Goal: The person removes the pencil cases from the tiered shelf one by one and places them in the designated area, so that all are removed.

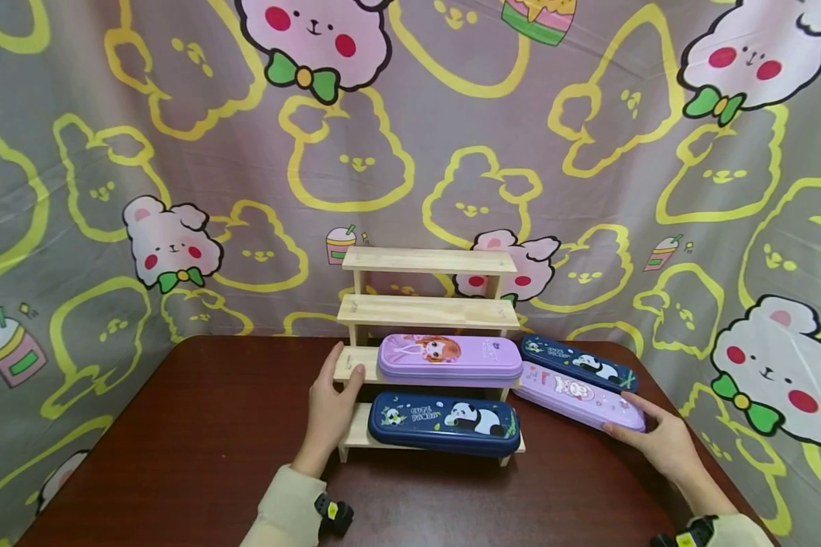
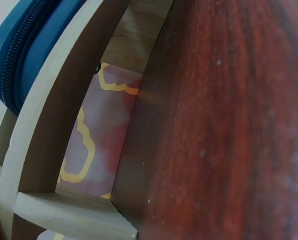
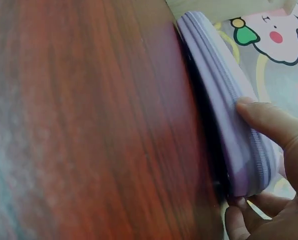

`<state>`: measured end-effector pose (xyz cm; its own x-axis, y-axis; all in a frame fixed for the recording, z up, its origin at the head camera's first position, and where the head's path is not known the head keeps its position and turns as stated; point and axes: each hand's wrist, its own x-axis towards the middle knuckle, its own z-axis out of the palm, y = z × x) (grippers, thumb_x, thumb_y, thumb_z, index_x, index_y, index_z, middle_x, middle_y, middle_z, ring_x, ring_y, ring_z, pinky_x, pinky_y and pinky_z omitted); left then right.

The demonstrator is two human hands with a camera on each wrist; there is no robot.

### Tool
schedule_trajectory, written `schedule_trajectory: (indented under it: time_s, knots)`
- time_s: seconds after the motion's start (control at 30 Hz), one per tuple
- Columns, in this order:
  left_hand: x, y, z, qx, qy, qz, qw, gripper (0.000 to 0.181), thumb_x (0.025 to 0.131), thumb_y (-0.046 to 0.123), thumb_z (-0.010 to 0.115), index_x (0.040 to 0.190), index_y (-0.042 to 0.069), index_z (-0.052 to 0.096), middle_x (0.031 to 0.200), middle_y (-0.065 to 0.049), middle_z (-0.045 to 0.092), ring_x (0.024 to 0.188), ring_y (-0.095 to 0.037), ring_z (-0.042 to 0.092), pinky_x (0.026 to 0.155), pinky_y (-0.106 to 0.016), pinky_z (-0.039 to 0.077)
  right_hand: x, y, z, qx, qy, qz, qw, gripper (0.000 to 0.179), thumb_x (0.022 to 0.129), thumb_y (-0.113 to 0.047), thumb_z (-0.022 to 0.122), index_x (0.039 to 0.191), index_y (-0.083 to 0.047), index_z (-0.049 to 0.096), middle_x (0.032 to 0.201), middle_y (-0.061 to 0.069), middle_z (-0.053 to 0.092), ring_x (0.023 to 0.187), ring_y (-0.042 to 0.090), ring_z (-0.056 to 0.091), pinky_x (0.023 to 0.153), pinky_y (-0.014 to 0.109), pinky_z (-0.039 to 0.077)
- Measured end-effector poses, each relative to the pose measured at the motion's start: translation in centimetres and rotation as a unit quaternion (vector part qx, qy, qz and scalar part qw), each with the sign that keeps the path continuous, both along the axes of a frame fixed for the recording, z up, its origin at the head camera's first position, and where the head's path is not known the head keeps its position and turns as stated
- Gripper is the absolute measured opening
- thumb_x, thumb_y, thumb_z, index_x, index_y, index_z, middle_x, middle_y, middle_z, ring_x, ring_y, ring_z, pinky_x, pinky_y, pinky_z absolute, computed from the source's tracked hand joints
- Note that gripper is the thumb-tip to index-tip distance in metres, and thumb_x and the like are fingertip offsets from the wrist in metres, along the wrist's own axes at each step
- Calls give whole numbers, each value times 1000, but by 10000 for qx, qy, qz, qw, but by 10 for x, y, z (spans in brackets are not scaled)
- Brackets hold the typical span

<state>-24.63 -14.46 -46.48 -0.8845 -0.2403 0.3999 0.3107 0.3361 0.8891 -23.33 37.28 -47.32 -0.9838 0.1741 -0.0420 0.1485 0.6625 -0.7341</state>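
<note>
My left hand [image 1: 330,410] holds the left end of a pale wooden tiered rack [image 1: 427,311], with thumb and fingers about the second step from the bottom. On that step lies a lilac pencil case with a cartoon girl [image 1: 465,355]. A navy panda pencil case [image 1: 410,425] sits on the lowest step. To the right, my right hand [image 1: 664,444] grips the near end of a lilac zipped pencil case with a white cartoon character [image 1: 554,386]. Its thumb presses on the zipped side [image 3: 256,150], while other fingers curl under the end.
Behind the gripped case, another navy panda pencil case [image 1: 588,363] lies to the right of the rack. The dark reddish wooden table [image 1: 198,425] ends at a patterned cloth backdrop [image 1: 356,175] that also hangs along both sides. The rack's two upper steps stand at the back.
</note>
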Motion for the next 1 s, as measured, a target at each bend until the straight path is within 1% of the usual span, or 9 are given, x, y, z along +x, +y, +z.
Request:
schedule_trajectory:
  time_s: [0.2, 0.37, 0.63, 0.77, 0.8, 0.83, 0.9, 0.93, 1.0]
  knots:
    - [0, 0, 0, 1, -34, -4, 10000, 65, 97, 30, 66, 151, 8, 39, 150, -13, 44, 137, -27, 41, 112, -48, 32, -3, 1, 2, 92, -288, 9, 9995, 105, 75, -64, 76, 149, 0, 38, 148, 38, 26, 129, 54, 26, 102, 73, 23]
    - [1, 0, 1, 16, -40, -3, 10000, 65, 97, 29, 66, 151, 6, 39, 150, -13, 45, 137, -27, 40, 112, -48, 32, -3, 2, 3, 164, -252, 81, 9995, 104, 76, -62, 76, 149, 2, 38, 147, 38, 27, 128, 54, 27, 102, 73, 24]
    - [1, 0, 1, 23, -18, 6, 10000, 64, 96, 29, 66, 151, 9, 40, 149, -13, 45, 136, -27, 41, 112, -47, 32, 0, -5, 13, 264, 399, 222, 9986, 89, 82, -49, 77, 146, 1, 42, 145, 36, 31, 129, 55, 26, 99, 76, 23]
    - [0, 0, 0, 32, -27, -3, 10000, 64, 97, 29, 66, 151, 8, 40, 149, -12, 45, 137, -27, 41, 112, -47, 32, 4, -15, 19, 187, 680, 282, 9971, 80, 84, -45, 77, 144, -1, 47, 143, 35, 36, 126, 53, 32, 98, 73, 29]
    - [0, 0, 0, 32, -22, -5, 10000, 64, 97, 29, 66, 151, 7, 40, 149, -13, 45, 137, -27, 41, 112, -47, 32, 5, -17, 20, 169, 775, 312, 9964, 78, 84, -44, 77, 143, -1, 49, 142, 35, 38, 124, 52, 34, 97, 71, 32]
    - [0, 0, 0, 36, -17, -11, 10000, 64, 97, 28, 66, 151, 7, 40, 149, -13, 45, 137, -27, 41, 112, -47, 32, 5, -20, 21, 174, 884, 332, 9954, 76, 84, -43, 77, 142, -2, 50, 141, 34, 40, 123, 51, 37, 97, 66, 38]
    - [0, 0, -1, 34, -2, -8, 10000, 64, 97, 28, 66, 151, 5, 40, 149, -13, 45, 137, -27, 41, 112, -47, 32, 6, -24, 23, 192, 1100, 384, 9930, 70, 85, -41, 77, 140, -3, 54, 139, 31, 45, 121, 48, 41, 94, 47, 48]
    - [0, 0, -1, 33, 3, -5, 10000, 64, 96, 28, 66, 151, 5, 40, 149, -13, 45, 137, -27, 41, 112, -47, 32, 6, -26, 24, 173, 1205, 413, 9917, 67, 86, -39, 77, 138, -4, 55, 137, 31, 47, 119, 46, 43, 90, 36, 50]
    - [0, 0, -1, 30, 19, -9, 10000, 65, 96, 28, 66, 150, 5, 40, 149, -13, 45, 137, -27, 41, 112, -47, 32, 7, -29, 26, 141, 1376, 462, 9893, 63, 87, -38, 77, 136, -5, 58, 134, 28, 52, 116, 43, 48, 79, 20, 48]
